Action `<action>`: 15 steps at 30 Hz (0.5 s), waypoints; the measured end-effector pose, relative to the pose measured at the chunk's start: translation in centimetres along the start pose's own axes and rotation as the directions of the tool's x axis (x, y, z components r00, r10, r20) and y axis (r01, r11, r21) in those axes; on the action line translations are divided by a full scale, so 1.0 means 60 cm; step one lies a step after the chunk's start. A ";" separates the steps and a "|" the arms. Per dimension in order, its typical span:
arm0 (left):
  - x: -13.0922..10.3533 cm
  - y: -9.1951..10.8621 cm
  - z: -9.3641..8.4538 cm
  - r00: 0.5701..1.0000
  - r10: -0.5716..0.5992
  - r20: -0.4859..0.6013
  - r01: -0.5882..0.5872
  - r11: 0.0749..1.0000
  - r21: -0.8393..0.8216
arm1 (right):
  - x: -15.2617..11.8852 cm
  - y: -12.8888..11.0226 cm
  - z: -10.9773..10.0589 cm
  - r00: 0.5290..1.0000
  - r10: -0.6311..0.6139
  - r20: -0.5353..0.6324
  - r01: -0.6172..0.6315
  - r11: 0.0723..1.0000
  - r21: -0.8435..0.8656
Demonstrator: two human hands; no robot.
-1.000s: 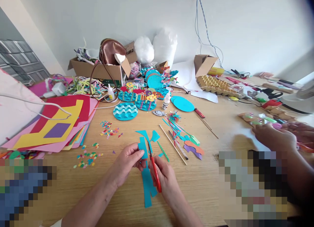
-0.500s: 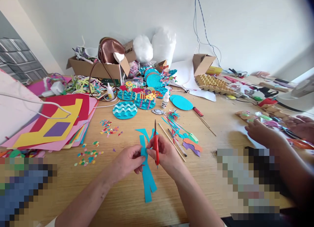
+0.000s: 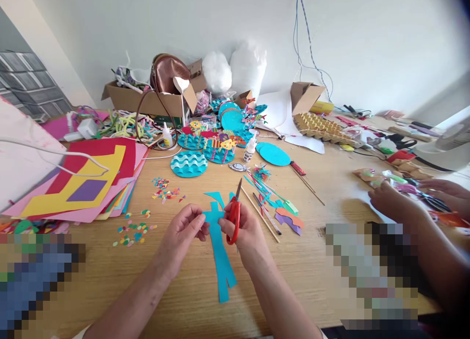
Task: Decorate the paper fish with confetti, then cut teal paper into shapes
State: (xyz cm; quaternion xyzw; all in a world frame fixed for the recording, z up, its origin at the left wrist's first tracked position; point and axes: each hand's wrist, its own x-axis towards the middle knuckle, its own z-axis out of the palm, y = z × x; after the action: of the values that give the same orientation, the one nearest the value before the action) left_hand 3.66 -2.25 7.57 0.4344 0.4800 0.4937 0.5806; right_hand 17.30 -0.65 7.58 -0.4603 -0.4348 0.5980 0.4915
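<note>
My left hand (image 3: 185, 227) pinches one end of a short blue paper strip (image 3: 212, 216) between thumb and fingers. At the strip's other end is my right hand (image 3: 246, 234), wrapped round red-handled scissors (image 3: 235, 219) whose blades point up and away. Whether its fingertips also grip the strip I cannot tell. Longer blue paper strips (image 3: 220, 263) lie on the table beneath both hands, one with a notched lower end. A curved blue paper scrap (image 3: 215, 198) lies just beyond.
Wooden sticks (image 3: 264, 216), glue bottles (image 3: 249, 150) and blue discs (image 3: 273, 154) lie farther back. Paper dots (image 3: 135, 234) are scattered at left, near stacked coloured sheets (image 3: 127, 192). A co-worker's hands (image 3: 392, 202) are among materials at right.
My left hand has moved left and slightly up, so the blue strip now spans sideways between my hands. The scissors have turned in my right hand, their tips leaning right.
</note>
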 end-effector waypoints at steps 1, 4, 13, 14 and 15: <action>-0.002 -0.006 0.004 1.000 0.010 -0.012 -0.011 0.999 -0.045 | -0.002 0.002 0.006 0.999 -0.019 -0.045 0.020 0.999 0.038; -0.006 -0.020 0.014 0.998 0.025 -0.050 -0.029 0.995 -0.090 | -0.007 0.010 0.023 0.996 -0.029 -0.085 0.038 0.994 0.102; 0.002 -0.002 -0.009 1.000 0.009 0.009 -0.010 0.987 0.163 | -0.006 0.000 0.017 0.999 -0.040 0.005 0.040 0.999 0.019; 0.002 0.000 -0.009 1.000 0.006 0.018 -0.009 0.985 0.171 | -0.005 -0.001 0.016 0.999 -0.043 0.013 0.043 0.999 0.009; 0.001 0.001 -0.009 1.000 0.011 0.021 -0.014 0.986 0.166 | -0.004 0.000 0.016 0.999 -0.045 0.011 0.045 0.999 0.003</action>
State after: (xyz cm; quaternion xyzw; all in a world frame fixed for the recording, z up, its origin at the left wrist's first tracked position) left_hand 3.15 -2.14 7.53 0.4891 0.5109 0.4512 0.5442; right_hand 16.40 -0.95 7.83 -0.4465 -0.4470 0.5897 0.5031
